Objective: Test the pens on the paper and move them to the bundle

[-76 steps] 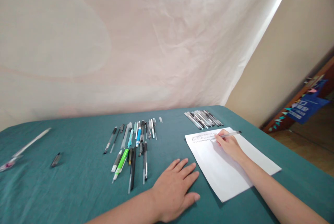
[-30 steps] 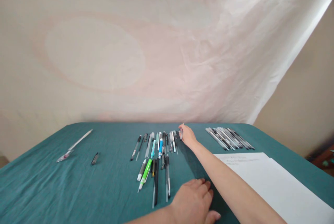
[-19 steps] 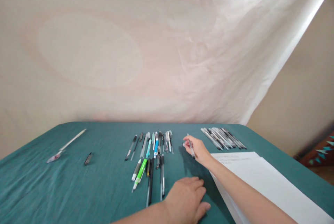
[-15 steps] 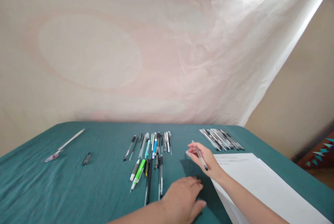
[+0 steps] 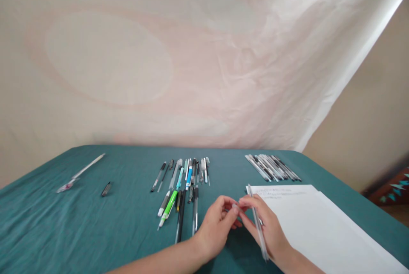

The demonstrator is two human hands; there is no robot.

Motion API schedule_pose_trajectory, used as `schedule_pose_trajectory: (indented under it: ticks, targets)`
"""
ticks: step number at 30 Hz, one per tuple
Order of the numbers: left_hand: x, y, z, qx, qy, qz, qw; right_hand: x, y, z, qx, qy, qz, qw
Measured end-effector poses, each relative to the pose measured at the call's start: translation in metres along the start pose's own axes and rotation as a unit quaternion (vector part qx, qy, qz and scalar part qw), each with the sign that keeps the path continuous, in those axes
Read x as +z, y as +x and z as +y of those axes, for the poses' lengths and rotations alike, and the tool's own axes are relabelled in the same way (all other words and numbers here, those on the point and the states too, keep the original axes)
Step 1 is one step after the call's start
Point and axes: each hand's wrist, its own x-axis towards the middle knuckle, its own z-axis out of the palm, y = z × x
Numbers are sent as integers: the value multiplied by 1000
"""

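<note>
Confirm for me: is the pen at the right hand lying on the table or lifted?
Lifted: the pen slants across the right hand, above the table. Whether it is capped, I cannot tell.

Handwritten rows (image 5: 271, 191) line the far end of a white sheet (image 5: 322, 229), too blurred to decipher. No lettering is legible.
</note>
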Motion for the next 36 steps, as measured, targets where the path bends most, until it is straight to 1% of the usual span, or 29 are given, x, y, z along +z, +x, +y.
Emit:
schedule_pose_trajectory:
  ticks: [5,8,11,14,18,20,23,27,29,34,36]
  targets:
    - [-2,1,2,-5,-14,32,999,1,0,-1,-2,8,0,1000]
    - [-3,4,-1,-23,-76,72,994,-5,-2,-4,5,20,-7,1000]
    - [-5,8,-5,-57,-155,112,980,-11,-5,-7,0,30,-18,999]
    - [-7,11,-7,-76,-197,144,967,-14,-7,-10,11,42,-23,999]
    - [-7,12,-7,-77,-198,145,966,-8,-7,-11,48,44,3,998]
    - [-7,12,-6,-74,-190,142,969,-5,-6,-12,39,42,10,998]
    - [-7,12,-6,-69,-187,141,970,-4,-4,-11,17,34,5,999]
    - [-8,13,-5,-72,-185,136,971,-12,1,-7,14,-15,-1,1000]
    - [-8,13,-5,-74,-182,133,971,-20,4,-2,39,-40,1,998]
    - [-8,13,-3,-71,-167,115,977,-41,11,20,179,-48,55,981]
    - [-9,12,-3,-68,-165,113,977,-44,11,31,212,-37,65,974]
